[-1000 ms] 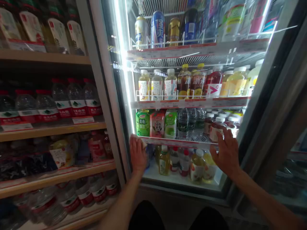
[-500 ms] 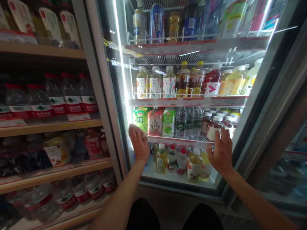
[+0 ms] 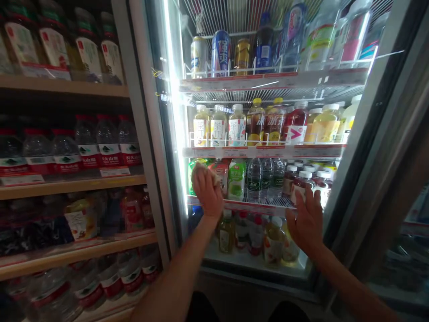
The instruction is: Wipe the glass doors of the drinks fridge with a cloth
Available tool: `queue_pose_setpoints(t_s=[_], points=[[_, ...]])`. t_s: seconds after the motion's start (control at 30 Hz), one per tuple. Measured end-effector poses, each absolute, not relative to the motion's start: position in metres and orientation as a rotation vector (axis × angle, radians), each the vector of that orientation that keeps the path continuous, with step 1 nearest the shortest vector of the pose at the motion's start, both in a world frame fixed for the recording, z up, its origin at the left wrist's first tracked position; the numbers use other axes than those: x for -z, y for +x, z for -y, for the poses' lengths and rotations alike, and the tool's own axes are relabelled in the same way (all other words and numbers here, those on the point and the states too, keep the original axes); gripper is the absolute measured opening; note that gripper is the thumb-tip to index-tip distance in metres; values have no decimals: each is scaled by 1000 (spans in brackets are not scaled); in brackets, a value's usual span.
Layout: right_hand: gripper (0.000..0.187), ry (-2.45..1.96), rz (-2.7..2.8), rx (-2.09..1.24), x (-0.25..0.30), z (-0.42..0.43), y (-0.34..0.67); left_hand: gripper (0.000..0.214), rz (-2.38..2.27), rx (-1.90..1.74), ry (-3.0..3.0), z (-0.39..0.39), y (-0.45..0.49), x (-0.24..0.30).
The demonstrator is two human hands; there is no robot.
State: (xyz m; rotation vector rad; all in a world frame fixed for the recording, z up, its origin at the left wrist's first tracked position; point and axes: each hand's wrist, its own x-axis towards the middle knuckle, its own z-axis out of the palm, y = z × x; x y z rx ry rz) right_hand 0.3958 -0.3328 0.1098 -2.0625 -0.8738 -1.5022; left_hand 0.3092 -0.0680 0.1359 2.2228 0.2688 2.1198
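Observation:
My left hand [image 3: 208, 192] is raised against the glass door [image 3: 254, 279] of a lit drinks cooler. Its fingers are closed on a pale, crumpled cloth [image 3: 216, 180], which shows at the edge of the hand. Behind that hand, a green carton [image 3: 193, 174] and a red carton [image 3: 223, 172] are partly hidden. My right hand [image 3: 306, 221] is open, fingers spread, at the glass in front of dark bottles with white caps [image 3: 304, 176]. Whether its fingertips touch the glass I cannot tell.
Bottles and cans fill the cooler shelves [image 3: 268, 152]. To the left, wooden shelves [image 3: 73, 181] carry red-capped water bottles [image 3: 109, 141] and other drinks. A metal door frame [image 3: 365, 188] runs along the right side.
My left hand has moved right with the cloth, from the glass's left edge to in front of the cartons. My right hand stays near its place, fingers spread. The view has tilted slightly upward.

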Motion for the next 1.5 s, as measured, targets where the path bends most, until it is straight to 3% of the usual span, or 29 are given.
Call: queue_pose_setpoints(t_s=[0.13,0.2,0.37,0.43,0.63,0.83,1.07,1.23,1.3,1.5], points=[[74,-2112,860,1507,-112,333,392,46,695,-1937,2842,85,314,-147],[73,-2148,848,1509,-116,339,391,44,900,-1844,2918,70,309,-162],[72,-2080,899,1538,-141,339,394,44,-313,-2265,2107,27,305,-212],[73,-2043,944,1550,-153,328,395,45,-432,-2296,1996,36,312,-219],[71,-2046,998,1593,-182,301,397,42,474,-2034,2795,55,313,-231],[70,-2015,972,1649,-207,305,402,46,-323,-2304,2117,29,307,-269],[65,-2011,1032,1658,-213,293,397,42,511,-2043,2835,62,321,-254],[62,-2026,938,1671,-223,304,407,44,-315,-2283,2060,18,309,-296],[63,-2055,929,1658,-225,304,408,46,-424,-2273,2002,29,317,-299],[62,-2037,940,1665,-225,300,407,42,530,-2008,2839,99,345,-276]])
